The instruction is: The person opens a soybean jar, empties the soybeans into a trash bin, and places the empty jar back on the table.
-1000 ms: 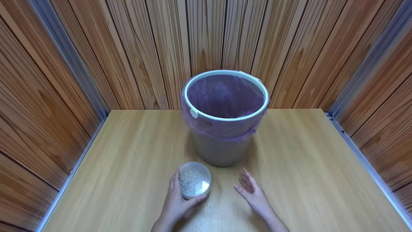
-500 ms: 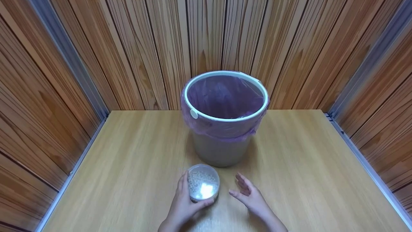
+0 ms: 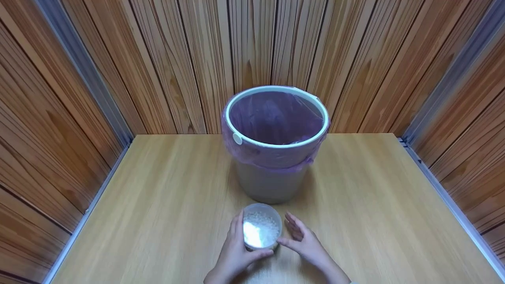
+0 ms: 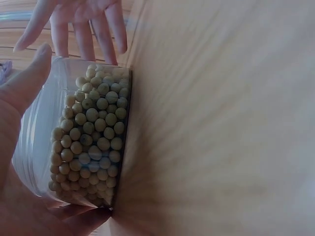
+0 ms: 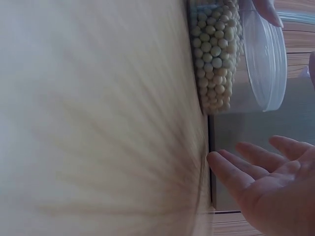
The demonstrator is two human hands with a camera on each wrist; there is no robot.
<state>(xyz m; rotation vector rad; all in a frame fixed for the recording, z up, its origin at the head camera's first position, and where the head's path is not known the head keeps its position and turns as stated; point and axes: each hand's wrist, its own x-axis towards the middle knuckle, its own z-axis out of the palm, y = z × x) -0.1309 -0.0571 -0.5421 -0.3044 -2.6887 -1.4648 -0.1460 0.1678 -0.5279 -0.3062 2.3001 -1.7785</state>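
Observation:
A clear round plastic jar (image 3: pixel 265 221) with a translucent lid (image 5: pixel 268 64) is at the front middle of the table, upright. In the left wrist view, pale round beans or peas (image 4: pixel 93 128) fill much of it. My left hand (image 3: pixel 236 252) grips the jar from its left side, thumb around the near side and fingers around the far side. The jar's base is right at the tabletop. On the other side, my right hand (image 3: pixel 309 244) has its fingers spread, with the thumb tip close to the jar's right side. Its palm faces the jar in the right wrist view.
Just behind the jar stands a grey bin (image 3: pixel 272 185) with a pale rim ring (image 3: pixel 238 138) over a purple bag (image 3: pixel 272 158). The wooden table (image 3: pixel 165 205) is bounded by wood-panelled walls (image 3: pixel 158 71) at the back and both sides, with metal strips along the corners.
My left hand has moved the jar to the right and slightly nearer to me. My right hand has shifted slightly left and toward me, so the gap between it and the jar has narrowed.

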